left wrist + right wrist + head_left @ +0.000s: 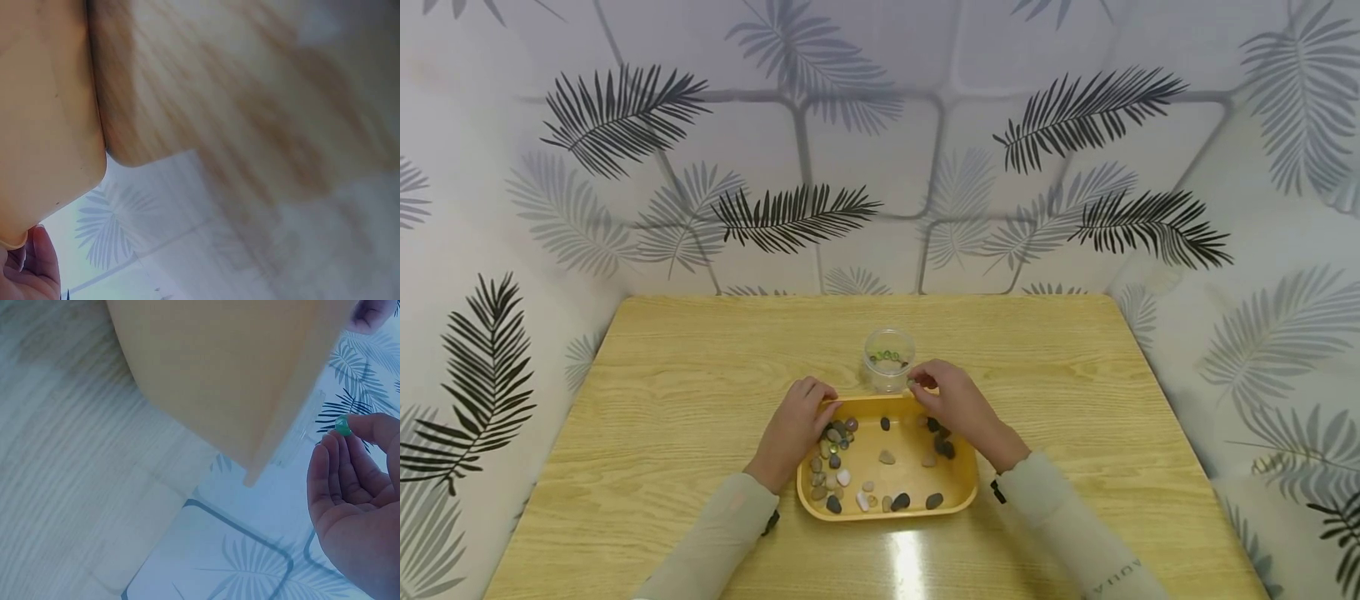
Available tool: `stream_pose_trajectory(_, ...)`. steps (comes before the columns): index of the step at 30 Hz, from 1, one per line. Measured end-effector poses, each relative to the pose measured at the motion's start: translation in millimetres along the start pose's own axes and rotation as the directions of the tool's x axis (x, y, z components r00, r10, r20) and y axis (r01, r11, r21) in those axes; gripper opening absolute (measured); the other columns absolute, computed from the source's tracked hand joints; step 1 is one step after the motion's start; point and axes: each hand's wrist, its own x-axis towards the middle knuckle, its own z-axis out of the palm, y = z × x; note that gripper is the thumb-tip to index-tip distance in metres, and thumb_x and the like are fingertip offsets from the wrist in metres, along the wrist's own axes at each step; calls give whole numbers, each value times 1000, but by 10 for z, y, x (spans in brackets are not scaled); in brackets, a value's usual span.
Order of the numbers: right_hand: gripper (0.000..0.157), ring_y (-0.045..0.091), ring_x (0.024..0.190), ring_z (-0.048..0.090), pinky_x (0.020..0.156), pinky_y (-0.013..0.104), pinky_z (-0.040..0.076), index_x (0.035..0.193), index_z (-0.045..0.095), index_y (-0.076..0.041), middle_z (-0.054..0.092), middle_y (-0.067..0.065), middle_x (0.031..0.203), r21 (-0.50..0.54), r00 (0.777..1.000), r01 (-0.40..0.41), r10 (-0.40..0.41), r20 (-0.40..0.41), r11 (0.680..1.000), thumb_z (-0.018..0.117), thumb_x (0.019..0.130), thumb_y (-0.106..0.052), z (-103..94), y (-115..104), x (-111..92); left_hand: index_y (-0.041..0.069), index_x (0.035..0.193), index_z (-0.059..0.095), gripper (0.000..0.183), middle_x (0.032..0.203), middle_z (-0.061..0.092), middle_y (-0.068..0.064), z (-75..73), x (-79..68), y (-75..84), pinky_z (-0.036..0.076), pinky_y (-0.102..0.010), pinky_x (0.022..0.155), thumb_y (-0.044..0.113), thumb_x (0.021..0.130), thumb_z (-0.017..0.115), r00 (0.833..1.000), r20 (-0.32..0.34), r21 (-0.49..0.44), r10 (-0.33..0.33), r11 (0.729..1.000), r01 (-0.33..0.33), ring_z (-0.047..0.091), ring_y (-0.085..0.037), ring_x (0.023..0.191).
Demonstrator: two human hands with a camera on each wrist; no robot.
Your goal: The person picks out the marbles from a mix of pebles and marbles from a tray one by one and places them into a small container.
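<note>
A yellow plastic tray (955, 479) lies on the table with dark, pale and glassy pebbles (831, 481) in it, many along its left side. At its far left corner my left hand (796, 427) grips the rim, thumb on the inner side. My right hand (964, 408), over the far right rim, pinches a small green glass pebble (342, 425) between thumb and fingertips. Just beyond the tray, beside the right fingers, stands a clear round container (887, 383) with several green pebbles (887, 356) in it.
The wooden table (700, 358) runs back to a wall (880, 150) covered with a leaf pattern. More dark pebbles (943, 448) lie at the tray's right side, and a few along its near edge. Light glares on the table in front of the tray.
</note>
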Motion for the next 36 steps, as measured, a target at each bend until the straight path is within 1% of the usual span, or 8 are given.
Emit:
stream_pose_trajectory(7,14,13,84,58,76,29,50,101,66,-9,62,0,96,-12,1000,11,-11,-3,1000,64,89,-15,-39,-21,117,12,96,60,12,92,52,2,6,3,-5,46,-28,74,18,88,66,1000,-1,0,2,1000,-2,49,-13,85)
stream_pose_trajectory(14,13,13,85,58,78,30,50,101,66,-10,61,0,95,-19,1000,-9,10,14,1000,64,89,-16,-27,-34,212,12,96,60,12,93,52,2,1,-1,-3,47,-28,74,17,87,67,1000,0,-4,0,1000,0,49,-14,86)
stream_pose_trajectory(20,12,12,84,57,78,29,50,99,66,-11,61,-1,95,-30,1000,-7,7,20,1000,64,89,-17,1,-54,294,12,96,60,12,92,52,2,-9,-4,0,46,-28,74,16,87,67,1000,4,-5,-5,1000,5,49,-14,85)
stream_pose_trajectory(25,12,15,87,59,79,31,50,99,66,-9,62,1,96,-40,1000,12,-11,25,999,64,90,-16,14,-85,354,12,96,60,11,93,52,2,-14,-3,3,46,-28,75,18,88,66,1000,19,-6,-15,1000,15,49,-14,86)
stream_pose_trajectory(30,13,15,86,60,78,31,50,99,67,-8,62,2,96,-65,998,55,-53,22,996,63,90,-16,17,-80,412,11,96,60,12,92,52,1,-14,0,1,47,-29,74,17,88,66,1000,0,-8,4,1000,-4,49,-15,85)
stream_pose_trajectory(36,13,13,84,57,75,29,49,100,67,-9,62,1,96,-103,996,69,-63,63,992,62,91,-17,53,-54,489,11,96,59,11,93,52,1,-25,2,5,46,-29,74,18,89,65,1000,1,-17,10,1000,-10,48,-15,86)
